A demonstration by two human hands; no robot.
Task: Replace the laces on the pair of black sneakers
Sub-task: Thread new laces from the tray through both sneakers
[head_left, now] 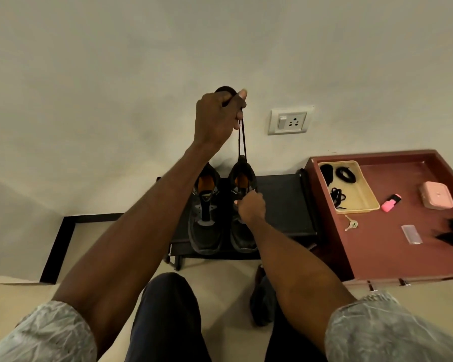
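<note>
Two black sneakers with orange insoles stand side by side, toes toward the viewer, on a low black rack (280, 205) at frame centre: the left sneaker (205, 212) unlaced, the right sneaker (242, 205) with a black lace (241, 139) running up taut from its collar. Spare black laces (338, 197) lie coiled in a yellow tray (369, 197) at right.

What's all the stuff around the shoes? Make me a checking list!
Surface: low black rack against the wall.
Job's things: two black sneakers on the rack; a lace pulled up from the right one; spare laces in the yellow tray.
Clutter: pink highlighter, pink case, keys on the red cabinet.
Hands: left hand grips the lace; right hand pinches at the sneaker.
Cables: nothing seen.
Surroundings: wall socket.
</note>
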